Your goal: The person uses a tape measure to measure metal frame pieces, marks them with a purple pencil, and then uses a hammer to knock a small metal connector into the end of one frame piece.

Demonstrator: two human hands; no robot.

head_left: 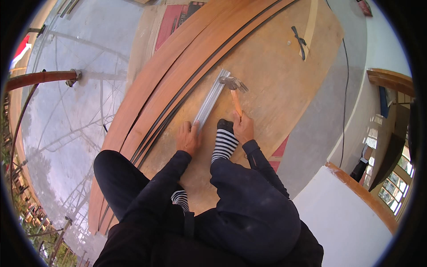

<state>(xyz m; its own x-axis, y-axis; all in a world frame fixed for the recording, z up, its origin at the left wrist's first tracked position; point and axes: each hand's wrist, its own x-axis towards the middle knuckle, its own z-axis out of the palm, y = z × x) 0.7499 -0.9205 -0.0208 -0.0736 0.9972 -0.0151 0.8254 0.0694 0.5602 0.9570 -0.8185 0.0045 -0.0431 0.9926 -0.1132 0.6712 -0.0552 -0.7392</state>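
A claw hammer point(235, 101) with a wooden handle is gripped in my right hand point(243, 129). Its metal head is close to the far end of a short silver metal channel point(211, 103); whether the two touch, I cannot tell. At the near end of that channel, my left hand point(188, 139) has its fingers closed around the edge. The channel lies at a slant over a brown board point(275, 66), its far end leaning right. Just left of my right hand is my foot in a striped sock point(224, 142).
Long reddish-brown planks point(178, 66) and thin black strips point(198, 73) run along the left. A black-handled tool point(300, 43) lies beside a pale wood strip point(311, 26) at the far right. A dark cable point(346, 93) crosses the grey floor. A red metal bar point(40, 80) juts in from the left.
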